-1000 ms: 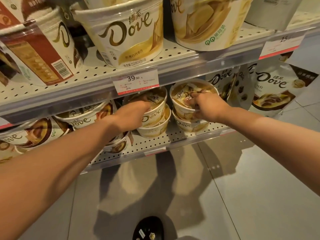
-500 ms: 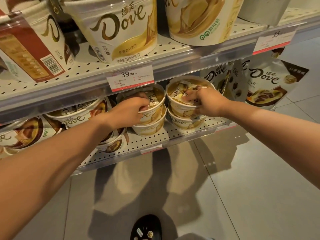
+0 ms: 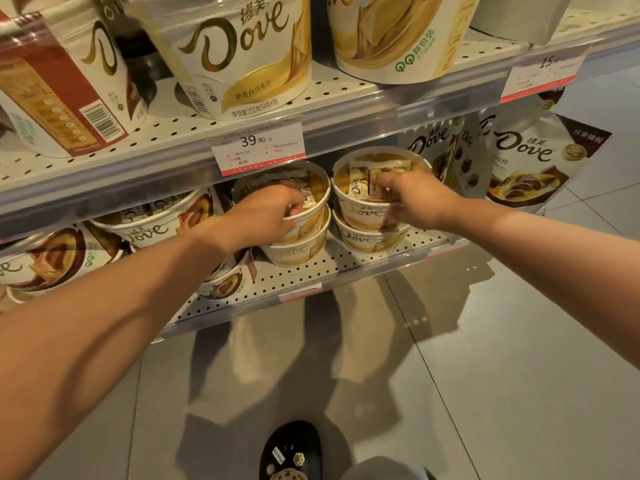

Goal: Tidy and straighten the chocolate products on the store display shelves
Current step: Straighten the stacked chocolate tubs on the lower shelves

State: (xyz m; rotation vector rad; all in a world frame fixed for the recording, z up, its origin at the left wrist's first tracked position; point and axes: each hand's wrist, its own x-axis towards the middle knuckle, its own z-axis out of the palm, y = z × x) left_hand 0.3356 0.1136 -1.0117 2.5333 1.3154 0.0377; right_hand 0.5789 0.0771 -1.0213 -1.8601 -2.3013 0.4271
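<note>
Two stacks of cream-and-gold round paper Dove chocolate tubs [image 3: 298, 216] [image 3: 367, 209] sit side by side on the perforated white lower shelf [image 3: 311, 275]. Left hand [image 3: 263, 216] fingers curl over the left rim; right hand [image 3: 415, 199] fingers pinch the right rim. Best to turn both evenly, logos forward, keeping each stack plumb.

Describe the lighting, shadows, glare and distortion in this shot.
Head view: warm, yellowish light; wide-angle bending curves the shelf edge and enlarges the near forearms; soft glare streaks the clear price rail; shadows of the arms and tubs fall across the floor tiles; the left hand and right hand look slightly soft.
</note>
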